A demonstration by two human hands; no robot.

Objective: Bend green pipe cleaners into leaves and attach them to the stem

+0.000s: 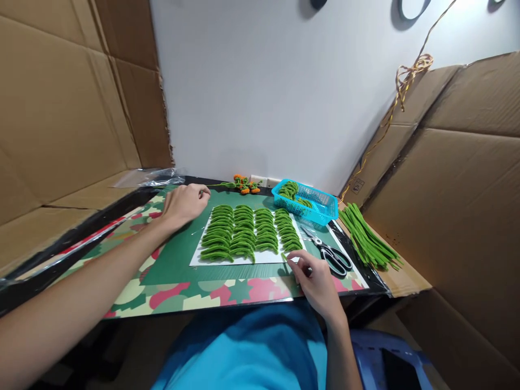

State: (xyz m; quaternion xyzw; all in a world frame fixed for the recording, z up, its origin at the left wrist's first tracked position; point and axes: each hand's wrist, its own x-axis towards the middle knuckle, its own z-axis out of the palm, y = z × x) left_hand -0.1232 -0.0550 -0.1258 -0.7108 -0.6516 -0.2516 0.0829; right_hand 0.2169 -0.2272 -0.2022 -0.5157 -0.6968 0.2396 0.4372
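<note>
My right hand [314, 276] is at the lower right corner of a white sheet [264, 259], thumb and forefinger pinched on a short green pipe cleaner piece [284, 257]. On the sheet, several short, curved green pipe cleaner pieces [244, 227] lie side by side in columns. My left hand [187, 203] rests on the green mat [170, 262] beyond the sheet's upper left, fingers loosely bent with a small gap at the tips; I see nothing held in it. Black-handled scissors [327, 252] lie partly spread just right of the sheet.
A blue plastic basket [325, 214] holding more green pieces stands at the back right. Long green pipe cleaners [365, 238] lie bundled at the right. Orange flowers [246, 184] on a green stem lie along the back. Cardboard walls [459, 189] enclose both sides.
</note>
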